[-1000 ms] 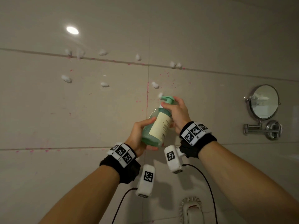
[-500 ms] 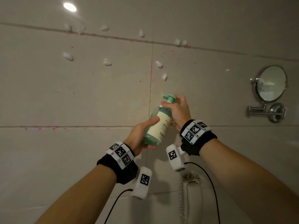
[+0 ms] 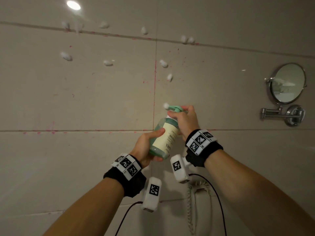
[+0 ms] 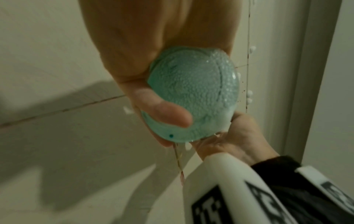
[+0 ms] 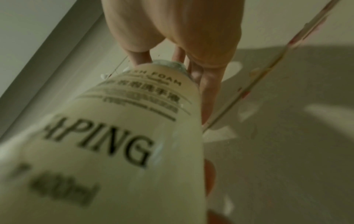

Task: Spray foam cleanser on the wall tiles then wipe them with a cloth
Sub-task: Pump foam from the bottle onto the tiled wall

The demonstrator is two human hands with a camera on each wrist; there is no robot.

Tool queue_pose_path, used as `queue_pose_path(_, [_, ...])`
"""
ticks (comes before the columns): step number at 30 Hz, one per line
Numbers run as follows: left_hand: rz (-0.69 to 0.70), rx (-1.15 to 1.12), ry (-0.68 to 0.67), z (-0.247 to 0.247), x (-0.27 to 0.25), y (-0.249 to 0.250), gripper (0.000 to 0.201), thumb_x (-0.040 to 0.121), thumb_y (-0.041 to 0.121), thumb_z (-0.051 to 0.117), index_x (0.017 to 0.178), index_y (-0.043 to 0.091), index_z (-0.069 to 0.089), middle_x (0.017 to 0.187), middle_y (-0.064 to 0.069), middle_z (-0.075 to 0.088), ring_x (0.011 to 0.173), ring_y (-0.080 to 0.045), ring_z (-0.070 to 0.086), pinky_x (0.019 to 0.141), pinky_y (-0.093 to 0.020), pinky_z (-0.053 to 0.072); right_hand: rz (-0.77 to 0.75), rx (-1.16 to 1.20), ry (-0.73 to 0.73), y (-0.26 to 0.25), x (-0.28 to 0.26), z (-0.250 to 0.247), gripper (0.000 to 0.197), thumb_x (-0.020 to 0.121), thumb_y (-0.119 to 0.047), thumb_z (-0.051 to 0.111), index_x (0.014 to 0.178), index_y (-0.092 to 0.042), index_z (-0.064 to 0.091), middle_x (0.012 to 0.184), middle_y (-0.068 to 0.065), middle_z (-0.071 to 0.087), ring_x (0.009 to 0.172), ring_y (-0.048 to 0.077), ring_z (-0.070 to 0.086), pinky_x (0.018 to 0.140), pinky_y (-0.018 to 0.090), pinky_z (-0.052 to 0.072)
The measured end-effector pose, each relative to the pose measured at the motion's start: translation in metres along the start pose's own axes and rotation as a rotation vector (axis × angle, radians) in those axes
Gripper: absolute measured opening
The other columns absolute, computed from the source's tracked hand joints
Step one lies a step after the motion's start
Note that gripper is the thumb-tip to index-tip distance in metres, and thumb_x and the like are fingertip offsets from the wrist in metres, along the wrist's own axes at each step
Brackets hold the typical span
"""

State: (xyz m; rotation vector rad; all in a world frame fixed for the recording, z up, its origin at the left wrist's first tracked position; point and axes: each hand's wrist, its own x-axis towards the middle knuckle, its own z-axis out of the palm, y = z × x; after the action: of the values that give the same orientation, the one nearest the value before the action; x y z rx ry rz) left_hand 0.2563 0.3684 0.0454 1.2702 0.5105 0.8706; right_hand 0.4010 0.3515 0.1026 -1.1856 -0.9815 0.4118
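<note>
- You face a wall of large glossy beige wall tiles [image 3: 85, 99], with thin grout lines [image 3: 154, 92] flecked pink-red in places.
- At the far upper left, a round ceiling-light reflection [image 3: 73, 5] shines on the glaze.
- White foam blobs [image 3: 66, 56] dot the tiles from upper left to centre, some along the upper horizontal joint, others lower, beside the vertical joint.
- Your left hand [image 3: 146, 147] is wrapped round the lower body of the foam cleanser bottle [image 3: 164, 138], thumb across the front near the label; from the left wrist view the fingers curl under its round green base [image 4: 191, 94].
- The bottle is in mid-air in front of the wall, at centre, near the crossing of the vertical and lower horizontal joints.
- Its long axis is tilted: base down toward you, top up and leaning toward the wall.
- The green pump head [image 3: 175, 108] is at the top, its nozzle pointing left and toward the tiles, with a dab of white foam at the tip.
- Your right hand [image 3: 185, 121] is closed on the pump head and neck, fingers over the top.
- Below the hands, a wall phone with a coiled cord [image 3: 199, 206] hangs on the tiles.
- At the far right, a round chrome mirror [image 3: 288, 83] is held on a swing arm fixed to the wall.
</note>
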Motion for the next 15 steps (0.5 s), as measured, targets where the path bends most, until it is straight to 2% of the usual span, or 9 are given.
queue_pose_path(2, [0.001,0.011,0.000,-0.002,0.002,-0.001,0.047,0.085,0.039,0.064,0.116,0.004,0.067,0.086,-0.012,0.070,0.072,-0.029,0.066,0.049,-0.026,0.051,0.002,0.003,-0.005,0.001,-0.001,0.000,0.050,0.058,-0.035,0.081,0.099,-0.031,0.053,0.100,0.001,0.068,0.080,0.027,0.074,0.069,0.054,0.062])
queue_pose_path(4, [-0.002,0.032,0.001,-0.004,0.003,-0.003,0.047,0.082,0.041,0.065,0.113,0.007,0.068,0.086,-0.012,0.070,0.074,-0.030,0.066,0.057,-0.028,0.051,0.013,0.035,-0.013,0.004,-0.003,-0.002,0.050,0.064,-0.033,0.083,0.104,-0.029,0.054,0.103,0.004,0.069,0.080,0.027,0.074,0.070,0.053,0.062])
queue_pose_path(7, [-0.001,0.057,-0.016,0.000,0.006,-0.006,0.047,0.078,0.045,0.067,0.108,0.010,0.070,0.088,-0.013,0.070,0.077,-0.033,0.065,0.064,-0.033,0.048,0.012,0.134,-0.036,0.011,-0.004,-0.011,0.048,0.080,-0.020,0.081,0.117,-0.024,0.052,0.108,0.006,0.067,0.078,0.023,0.073,0.064,0.043,0.062])
queue_pose_path(9, [-0.007,0.061,-0.035,0.006,0.008,-0.009,0.047,0.075,0.046,0.069,0.107,0.011,0.070,0.089,-0.013,0.070,0.076,-0.033,0.065,0.068,-0.035,0.046,0.005,0.168,-0.051,0.017,-0.004,-0.020,0.047,0.082,-0.016,0.079,0.120,-0.025,0.053,0.110,0.007,0.067,0.076,0.021,0.073,0.059,0.038,0.060])
queue_pose_path(10, [-0.013,0.057,-0.046,0.010,0.009,-0.012,0.048,0.075,0.046,0.069,0.108,0.011,0.070,0.089,-0.013,0.070,0.076,-0.033,0.065,0.066,-0.034,0.047,0.006,0.179,-0.057,0.020,-0.003,-0.025,0.047,0.082,-0.016,0.078,0.121,-0.027,0.054,0.112,0.008,0.067,0.076,0.022,0.073,0.057,0.037,0.058])
queue_pose_path(13, [-0.026,0.038,-0.086,0.021,0.012,-0.021,0.053,0.077,0.046,0.067,0.115,0.010,0.067,0.092,-0.014,0.068,0.074,-0.033,0.065,0.050,-0.026,0.048,0.027,0.195,-0.066,0.030,-0.002,-0.038,0.049,0.081,-0.016,0.077,0.122,-0.032,0.056,0.115,0.011,0.068,0.073,0.021,0.073,0.055,0.036,0.055])
queue_pose_path(15, [-0.050,0.028,-0.095,0.025,0.014,-0.029,0.048,0.081,0.046,0.063,0.113,0.011,0.068,0.091,-0.014,0.068,0.075,-0.034,0.065,0.047,-0.024,0.047,0.033,0.201,-0.053,0.037,-0.001,-0.046,0.049,0.081,-0.015,0.077,0.122,-0.032,0.055,0.114,0.011,0.068,0.073,0.022,0.073,0.056,0.036,0.055])
